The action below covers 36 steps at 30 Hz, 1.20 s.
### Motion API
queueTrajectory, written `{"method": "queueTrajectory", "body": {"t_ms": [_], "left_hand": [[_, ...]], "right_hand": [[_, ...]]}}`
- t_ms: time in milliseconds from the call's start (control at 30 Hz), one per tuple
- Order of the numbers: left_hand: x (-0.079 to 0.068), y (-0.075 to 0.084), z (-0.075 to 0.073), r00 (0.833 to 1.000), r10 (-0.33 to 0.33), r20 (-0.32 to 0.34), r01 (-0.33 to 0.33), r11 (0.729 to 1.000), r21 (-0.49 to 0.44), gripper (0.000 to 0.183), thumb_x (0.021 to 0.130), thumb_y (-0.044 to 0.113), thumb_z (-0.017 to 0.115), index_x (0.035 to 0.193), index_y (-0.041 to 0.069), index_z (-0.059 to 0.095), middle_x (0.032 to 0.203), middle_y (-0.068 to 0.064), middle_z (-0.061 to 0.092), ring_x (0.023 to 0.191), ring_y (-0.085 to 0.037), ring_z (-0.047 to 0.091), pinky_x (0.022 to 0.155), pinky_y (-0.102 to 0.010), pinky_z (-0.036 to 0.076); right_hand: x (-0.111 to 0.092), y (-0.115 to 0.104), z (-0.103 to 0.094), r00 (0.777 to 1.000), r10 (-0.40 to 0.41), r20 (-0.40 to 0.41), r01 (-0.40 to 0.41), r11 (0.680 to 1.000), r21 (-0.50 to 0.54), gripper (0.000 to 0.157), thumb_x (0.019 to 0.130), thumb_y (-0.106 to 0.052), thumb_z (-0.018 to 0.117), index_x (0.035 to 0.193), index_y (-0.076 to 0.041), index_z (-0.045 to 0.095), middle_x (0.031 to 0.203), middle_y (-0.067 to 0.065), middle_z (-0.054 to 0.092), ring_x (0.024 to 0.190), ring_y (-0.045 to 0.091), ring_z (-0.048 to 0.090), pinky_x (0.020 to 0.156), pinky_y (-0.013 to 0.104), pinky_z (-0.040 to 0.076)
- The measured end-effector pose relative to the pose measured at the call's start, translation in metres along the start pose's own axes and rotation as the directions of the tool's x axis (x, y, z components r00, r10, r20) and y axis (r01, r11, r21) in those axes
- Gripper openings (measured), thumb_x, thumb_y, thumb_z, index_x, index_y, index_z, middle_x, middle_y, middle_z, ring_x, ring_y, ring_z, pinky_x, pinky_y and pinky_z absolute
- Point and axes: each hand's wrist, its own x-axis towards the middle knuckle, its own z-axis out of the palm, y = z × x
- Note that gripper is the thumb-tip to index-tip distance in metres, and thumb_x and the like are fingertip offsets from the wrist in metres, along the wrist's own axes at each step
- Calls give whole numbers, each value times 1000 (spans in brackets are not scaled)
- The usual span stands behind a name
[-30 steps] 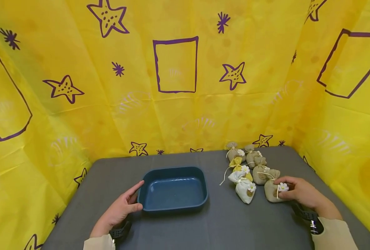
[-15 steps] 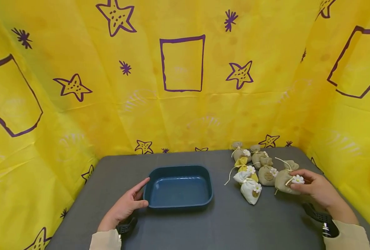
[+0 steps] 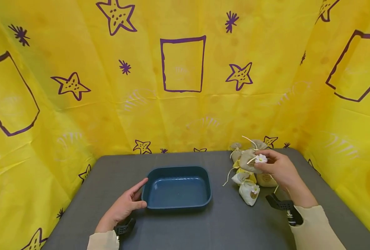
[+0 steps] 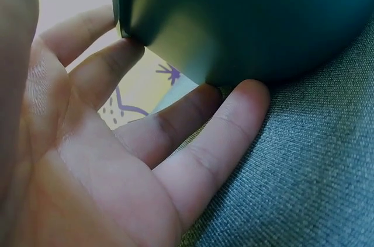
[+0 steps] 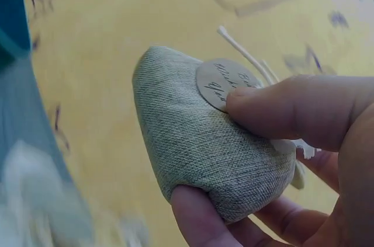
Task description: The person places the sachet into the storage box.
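Observation:
My right hand (image 3: 277, 170) holds a small beige drawstring sachet (image 3: 248, 160) with a white flower, raised over the other sachets. In the right wrist view, the thumb presses near the round tag (image 5: 219, 86) with handwriting on the sachet (image 5: 181, 124), and fingers support it from below. My left hand (image 3: 124, 205) rests against the left end of a dark blue rectangular tray (image 3: 177, 208), thumb at the near corner and index finger at the far one. In the left wrist view, its extended fingers touch the outer wall of the tray (image 4: 263, 25).
On the grey table (image 3: 228, 229), a white sachet (image 3: 248, 192) lies nearest, with a yellow sachet (image 3: 250, 176) behind it. Beige sachets, including one at the back (image 3: 236, 152), are partly hidden by my right hand and its load. Yellow patterned cloth (image 3: 185, 118) encloses the back and sides.
My right hand has lifted the beige sachet from the table, first slightly right, then up and left over the group. The left hand stays at the tray.

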Motion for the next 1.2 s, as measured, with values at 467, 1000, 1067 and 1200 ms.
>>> {"method": "queueTrajectory", "body": {"t_ms": [467, 1000, 1067, 1200], "left_hand": [[-3, -2, 2, 999, -23, -36, 23, 1000, 8, 77, 94, 16, 72, 158, 21, 31, 164, -15, 14, 143, -42, 25, 107, -51, 35], [0, -1, 1, 999, -18, -50, 21, 998, 66, 81, 90, 20, 77, 158, 21, 32, 163, -16, 15, 143, -44, 22, 109, -55, 29], [0, 0, 1, 999, -17, -49, 20, 997, 69, 81, 91, 20, 76, 158, 21, 32, 163, -16, 15, 143, -44, 22, 109, -55, 28], [-1, 0, 0, 999, -12, -41, 15, 998, 64, 79, 92, 20, 74, 158, 21, 31, 163, -16, 15, 143, -45, 22, 110, -56, 28]], "right_hand": [[43, -58, 113, 984, -25, 174, 10, 996, 88, 44, 81, -8, 83, 123, -4, 69, 98, 14, 65, 84, 29, 61, 69, 41, 58], [57, -62, 249, 963, -7, 270, -8, 998, 56, 36, 78, -1, 81, 113, -10, 75, 94, 6, 64, 77, 22, 59, 61, 33, 55], [58, -62, 261, 962, -1, 273, 1, 1000, 0, 35, 78, -3, 82, 112, -13, 76, 94, 3, 64, 79, 20, 58, 63, 32, 53], [59, -62, 281, 962, -5, 274, 36, 994, -105, 33, 78, -9, 84, 109, -18, 77, 95, -3, 65, 83, 17, 57, 69, 31, 50]]}}
